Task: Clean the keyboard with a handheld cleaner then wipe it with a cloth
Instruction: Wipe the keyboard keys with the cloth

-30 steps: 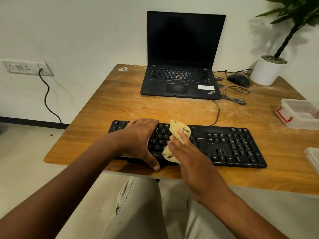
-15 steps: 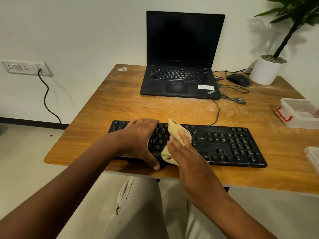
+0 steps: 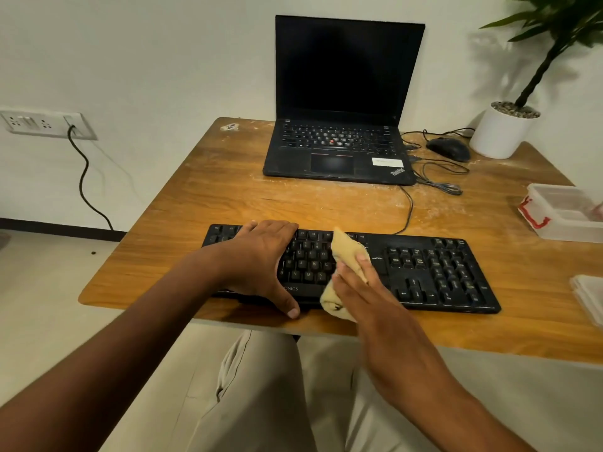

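A black keyboard (image 3: 434, 272) lies along the near edge of the wooden table (image 3: 228, 203). My left hand (image 3: 261, 259) lies flat over the keyboard's left half, thumb at its front edge. My right hand (image 3: 362, 288) presses a bunched beige cloth (image 3: 347, 249) onto the keys near the Enter key, fingers laid over the cloth. The cloth's lower end hangs past the keyboard's front edge. No handheld cleaner shows in the view.
An open black laptop (image 3: 339, 151) stands at the back of the table, with a mouse (image 3: 448, 149), loose cables (image 3: 437, 181) and a white plant pot (image 3: 501, 132) to its right. A clear plastic box (image 3: 564, 213) sits at the right edge. A wall socket (image 3: 42, 123) is at left.
My right hand has slid the cloth to the right across the keys, from the middle towards the Enter key. My left hand has stayed in place on the keyboard.
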A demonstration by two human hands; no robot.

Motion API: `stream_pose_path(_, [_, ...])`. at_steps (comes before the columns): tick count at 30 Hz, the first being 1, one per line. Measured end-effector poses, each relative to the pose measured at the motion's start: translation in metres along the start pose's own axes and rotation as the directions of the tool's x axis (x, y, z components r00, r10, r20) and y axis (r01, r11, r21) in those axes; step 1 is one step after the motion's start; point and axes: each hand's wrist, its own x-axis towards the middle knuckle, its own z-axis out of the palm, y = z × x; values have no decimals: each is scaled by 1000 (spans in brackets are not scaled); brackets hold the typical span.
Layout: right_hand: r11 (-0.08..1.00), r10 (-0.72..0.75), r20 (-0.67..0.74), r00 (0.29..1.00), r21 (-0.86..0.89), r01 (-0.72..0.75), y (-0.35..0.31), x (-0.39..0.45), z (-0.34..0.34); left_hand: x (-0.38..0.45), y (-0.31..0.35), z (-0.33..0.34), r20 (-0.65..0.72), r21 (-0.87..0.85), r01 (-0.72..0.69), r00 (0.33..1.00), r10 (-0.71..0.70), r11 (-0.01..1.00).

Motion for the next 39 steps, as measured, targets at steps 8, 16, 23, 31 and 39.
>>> stream_pose_path(8, [999,6,-149,989,54,2,4,46,7,0,-1,2,2,9,8,1000,-8,1000])
stream_pose_path(16, [997,59,-45,997,56,-56,23,-4,-4,1,-2,1,2,4,-2,1000,2,1000])
stream_pose_path(23, [998,-12,-143,990,66,21,7,43,9,1,-2,1,0,16,6,1000,-6,1000])
stream_pose_path(31, [997,31,-118,992,67,-23,39,2,-1,3,-3,3,-1,2,0,1000,0,1000])
stream_pose_path(39, [995,-68,-109,992,63,75,18,34,3,3,-5,4,-11,0,0,1000,0,1000])
